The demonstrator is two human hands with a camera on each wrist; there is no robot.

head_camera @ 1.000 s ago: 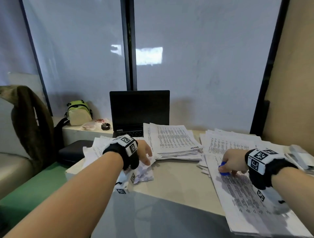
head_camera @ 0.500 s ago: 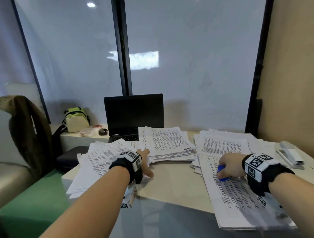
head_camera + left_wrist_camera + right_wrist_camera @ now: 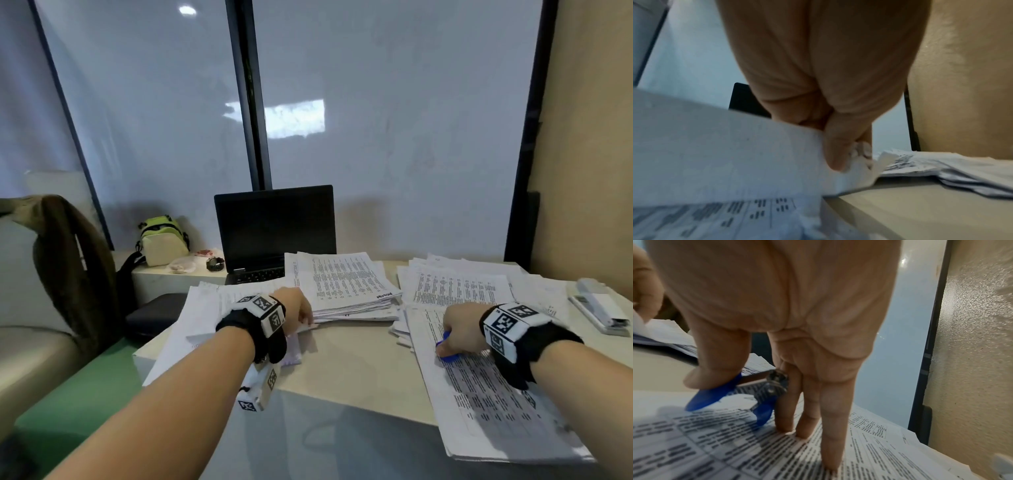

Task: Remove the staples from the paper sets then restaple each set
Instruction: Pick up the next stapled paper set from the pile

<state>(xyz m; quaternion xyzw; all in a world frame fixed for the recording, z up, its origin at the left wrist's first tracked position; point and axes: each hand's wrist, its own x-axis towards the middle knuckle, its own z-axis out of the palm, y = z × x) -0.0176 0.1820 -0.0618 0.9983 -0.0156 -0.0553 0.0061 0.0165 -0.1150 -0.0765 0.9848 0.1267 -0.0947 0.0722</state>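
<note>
Your left hand point(image 3: 295, 310) pinches the corner of a paper set point(image 3: 731, 155) at the left side of the tabletop point(image 3: 346, 359); the left wrist view shows thumb and fingertips closed tight on the crumpled corner, sheets lifted off the pile beneath. Your right hand point(image 3: 460, 330) rests on the long printed set point(image 3: 486, 387) along the right edge. Three fingers point(image 3: 830, 418) stand straight, tips pressing the page. The thumb and index finger hold a blue staple remover point(image 3: 748, 394), its jaws partly open, one blue tab touching the paper.

More stacks: a thick one point(image 3: 346, 284) in front of the laptop point(image 3: 274, 233), another loose spread point(image 3: 459, 287) toward the far right. The stapler point(image 3: 599, 306) lies at the right edge, just beyond your right wrist.

Step in hand, as I judge it: bringing a set over to pull its staple.

- Carry the pinched corner to the open middle of the tabletop; lay it flat before you bring the remover in.
- Keep your left fingers just beside the staple, not on it. I cannot see the staple in any view, so find it first.
- Slide the lower jaw under the staple's crown, squeeze slowly, lift straight up. Twisting likely tears the already crumpled corner.
- Square the sheets before you reach for the stapler.
- Watch that the lifted set does not drag its neighbours off the left edge.
</note>
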